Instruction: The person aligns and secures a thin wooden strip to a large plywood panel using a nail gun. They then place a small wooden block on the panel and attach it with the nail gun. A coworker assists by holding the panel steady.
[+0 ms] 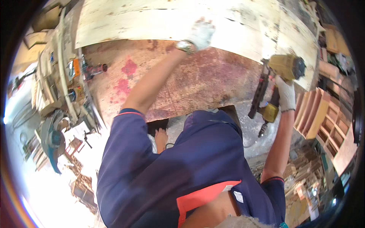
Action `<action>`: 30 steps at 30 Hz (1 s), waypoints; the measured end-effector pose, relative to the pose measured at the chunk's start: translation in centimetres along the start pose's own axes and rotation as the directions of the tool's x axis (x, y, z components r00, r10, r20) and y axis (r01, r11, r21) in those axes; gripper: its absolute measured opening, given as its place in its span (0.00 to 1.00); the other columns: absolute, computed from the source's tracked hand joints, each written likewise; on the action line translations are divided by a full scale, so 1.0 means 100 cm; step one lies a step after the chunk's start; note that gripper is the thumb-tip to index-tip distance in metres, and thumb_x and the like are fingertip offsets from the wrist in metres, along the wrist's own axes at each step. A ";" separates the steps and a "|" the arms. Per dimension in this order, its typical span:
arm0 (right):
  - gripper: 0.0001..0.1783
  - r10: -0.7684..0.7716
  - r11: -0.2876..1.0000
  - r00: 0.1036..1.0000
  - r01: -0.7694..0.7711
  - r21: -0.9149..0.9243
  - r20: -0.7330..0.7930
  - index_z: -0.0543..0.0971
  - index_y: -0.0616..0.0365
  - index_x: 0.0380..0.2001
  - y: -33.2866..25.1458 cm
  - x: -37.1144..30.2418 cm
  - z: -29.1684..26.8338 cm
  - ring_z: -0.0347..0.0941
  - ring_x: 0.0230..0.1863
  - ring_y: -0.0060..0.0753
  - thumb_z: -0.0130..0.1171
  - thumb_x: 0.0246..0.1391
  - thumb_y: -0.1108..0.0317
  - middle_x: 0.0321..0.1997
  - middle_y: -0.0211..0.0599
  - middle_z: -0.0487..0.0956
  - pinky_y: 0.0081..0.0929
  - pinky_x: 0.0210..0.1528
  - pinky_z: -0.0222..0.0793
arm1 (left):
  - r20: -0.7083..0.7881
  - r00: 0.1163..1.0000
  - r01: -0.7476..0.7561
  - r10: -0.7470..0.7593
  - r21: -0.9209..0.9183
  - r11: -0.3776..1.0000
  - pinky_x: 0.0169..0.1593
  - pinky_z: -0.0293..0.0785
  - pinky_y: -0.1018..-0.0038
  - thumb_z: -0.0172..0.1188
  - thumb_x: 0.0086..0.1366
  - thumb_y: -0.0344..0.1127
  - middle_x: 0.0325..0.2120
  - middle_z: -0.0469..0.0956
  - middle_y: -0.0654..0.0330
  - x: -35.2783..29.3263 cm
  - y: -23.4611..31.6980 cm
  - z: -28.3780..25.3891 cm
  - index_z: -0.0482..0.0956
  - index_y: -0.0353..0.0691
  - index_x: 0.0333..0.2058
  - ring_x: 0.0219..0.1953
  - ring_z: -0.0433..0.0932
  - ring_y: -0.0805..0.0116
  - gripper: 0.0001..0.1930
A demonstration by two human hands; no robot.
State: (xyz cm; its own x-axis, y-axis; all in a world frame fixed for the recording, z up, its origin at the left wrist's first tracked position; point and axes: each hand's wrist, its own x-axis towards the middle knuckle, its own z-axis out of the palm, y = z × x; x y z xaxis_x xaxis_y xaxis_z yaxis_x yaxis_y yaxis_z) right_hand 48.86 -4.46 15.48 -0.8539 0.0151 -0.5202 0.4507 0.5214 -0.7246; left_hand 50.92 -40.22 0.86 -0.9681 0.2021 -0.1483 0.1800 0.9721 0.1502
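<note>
Sheet of pale, dark-flecked wood (152, 21) across red-stained bench (182, 85); white-gloved left hand (202, 35) on it, fingers loosely spread; white-gloved right hand (286, 93), fingers wrapped round yellow-and-black nail gun (282, 65) near sheet's right end; best kept square, left hand well clear.

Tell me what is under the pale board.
A stained brown tabletop shows along the near edge of the pale board and seems to run beneath it. Anything farther under is covered and cannot be seen.
</note>
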 end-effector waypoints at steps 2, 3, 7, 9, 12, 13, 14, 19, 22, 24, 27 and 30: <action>0.10 -0.054 0.998 0.997 0.053 -0.026 -0.053 0.78 0.63 0.41 -0.003 -0.005 0.009 0.72 0.21 0.22 0.58 0.56 0.71 0.32 0.36 0.83 0.25 0.21 0.68 | -0.045 0.998 -0.040 0.041 0.017 0.999 0.75 0.51 0.60 0.59 0.63 0.41 0.70 0.58 0.46 -0.010 -0.021 0.003 0.65 0.35 0.65 0.72 0.55 0.49 0.33; 0.10 -0.096 0.995 0.994 0.094 -0.040 -0.059 0.78 0.63 0.41 -0.005 -0.008 0.016 0.72 0.21 0.22 0.58 0.56 0.72 0.32 0.37 0.83 0.25 0.20 0.68 | 0.046 0.998 -0.053 0.052 0.018 0.998 0.74 0.53 0.60 0.58 0.63 0.41 0.69 0.58 0.44 -0.012 -0.027 0.004 0.64 0.35 0.65 0.72 0.57 0.48 0.33; 0.12 -0.049 0.998 0.995 0.045 0.052 0.090 0.77 0.65 0.43 -0.023 -0.019 0.032 0.70 0.17 0.23 0.56 0.55 0.75 0.33 0.40 0.83 0.24 0.19 0.68 | 0.197 0.965 -0.219 0.175 0.229 0.949 0.72 0.58 0.58 0.56 0.64 0.44 0.69 0.59 0.42 -0.006 -0.025 -0.002 0.63 0.35 0.65 0.69 0.62 0.47 0.33; 0.12 -0.043 0.997 0.993 0.035 0.068 0.113 0.77 0.66 0.43 -0.029 -0.025 0.041 0.70 0.17 0.23 0.55 0.55 0.75 0.34 0.41 0.83 0.23 0.18 0.67 | 0.210 0.961 -0.232 0.182 0.246 0.941 0.71 0.61 0.57 0.55 0.65 0.44 0.68 0.59 0.42 -0.007 -0.026 -0.008 0.63 0.35 0.65 0.68 0.64 0.46 0.33; 0.12 -0.021 0.997 0.993 0.011 0.082 0.113 0.76 0.68 0.42 -0.035 -0.031 0.052 0.70 0.17 0.23 0.54 0.55 0.75 0.34 0.42 0.83 0.23 0.18 0.67 | 0.163 0.951 -0.300 0.263 0.283 0.911 0.69 0.65 0.56 0.56 0.64 0.46 0.68 0.59 0.41 -0.009 -0.030 -0.010 0.61 0.34 0.65 0.67 0.65 0.42 0.35; 0.12 -0.027 0.997 0.993 0.018 0.078 0.113 0.76 0.68 0.42 -0.036 -0.033 0.055 0.70 0.17 0.23 0.54 0.55 0.75 0.34 0.42 0.83 0.23 0.18 0.68 | 0.204 0.942 -0.319 0.268 0.287 0.903 0.68 0.65 0.56 0.56 0.64 0.46 0.68 0.58 0.41 -0.009 -0.031 -0.010 0.61 0.34 0.66 0.67 0.64 0.41 0.35; 0.12 -0.042 0.996 0.991 0.032 0.083 0.126 0.76 0.68 0.42 -0.036 -0.033 0.058 0.70 0.17 0.23 0.54 0.55 0.75 0.34 0.42 0.83 0.23 0.18 0.68 | 0.180 0.950 -0.298 0.255 0.280 0.913 0.68 0.65 0.56 0.56 0.64 0.47 0.68 0.58 0.40 -0.009 -0.031 -0.009 0.61 0.33 0.66 0.67 0.64 0.40 0.36; 0.13 -0.022 0.995 0.988 0.007 0.095 0.154 0.75 0.67 0.44 -0.037 -0.030 0.066 0.70 0.16 0.23 0.55 0.56 0.75 0.35 0.42 0.83 0.23 0.18 0.67 | 0.234 0.952 -0.249 0.197 0.220 0.943 0.70 0.63 0.57 0.57 0.63 0.49 0.69 0.56 0.39 -0.008 -0.032 -0.001 0.58 0.30 0.66 0.68 0.63 0.40 0.39; 0.12 -0.015 0.997 0.990 0.004 0.083 0.143 0.75 0.66 0.44 -0.037 -0.028 0.072 0.70 0.16 0.23 0.55 0.56 0.74 0.34 0.41 0.83 0.24 0.19 0.68 | 0.210 0.956 -0.245 0.205 0.187 0.951 0.71 0.60 0.58 0.58 0.62 0.49 0.68 0.57 0.39 -0.006 -0.033 -0.001 0.58 0.29 0.66 0.68 0.64 0.44 0.40; 0.12 -0.004 0.997 0.991 -0.005 0.073 0.131 0.75 0.65 0.43 -0.037 -0.028 0.075 0.70 0.16 0.23 0.56 0.56 0.74 0.34 0.40 0.83 0.24 0.19 0.68 | 0.210 0.951 -0.266 0.225 0.191 0.945 0.72 0.59 0.59 0.58 0.62 0.48 0.68 0.58 0.39 -0.006 -0.034 -0.002 0.58 0.30 0.66 0.68 0.64 0.46 0.40; 0.10 0.028 1.000 0.993 -0.028 0.002 0.117 0.76 0.65 0.41 -0.040 -0.029 0.079 0.70 0.16 0.23 0.56 0.55 0.74 0.33 0.39 0.83 0.24 0.19 0.68 | 0.226 0.944 -0.291 0.242 0.219 0.931 0.73 0.58 0.59 0.59 0.61 0.48 0.67 0.59 0.39 -0.004 -0.033 -0.006 0.58 0.30 0.66 0.68 0.65 0.51 0.40; 0.08 0.027 0.992 0.993 -0.012 -0.127 0.114 0.77 0.65 0.39 -0.045 -0.029 0.082 0.71 0.16 0.24 0.56 0.56 0.74 0.32 0.39 0.83 0.25 0.19 0.68 | 0.271 0.929 -0.318 0.253 0.231 0.920 0.73 0.58 0.59 0.59 0.61 0.48 0.67 0.60 0.39 -0.003 -0.032 -0.007 0.59 0.30 0.66 0.68 0.64 0.52 0.40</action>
State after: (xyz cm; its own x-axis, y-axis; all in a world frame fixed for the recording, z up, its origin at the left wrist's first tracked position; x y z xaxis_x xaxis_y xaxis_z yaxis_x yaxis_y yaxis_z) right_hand 51.47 -13.85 16.60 -0.8064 -0.0683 -0.5874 0.4243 0.6251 -0.6552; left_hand 50.50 -43.51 1.15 -0.8065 0.4656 -0.3643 0.5133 0.8573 -0.0407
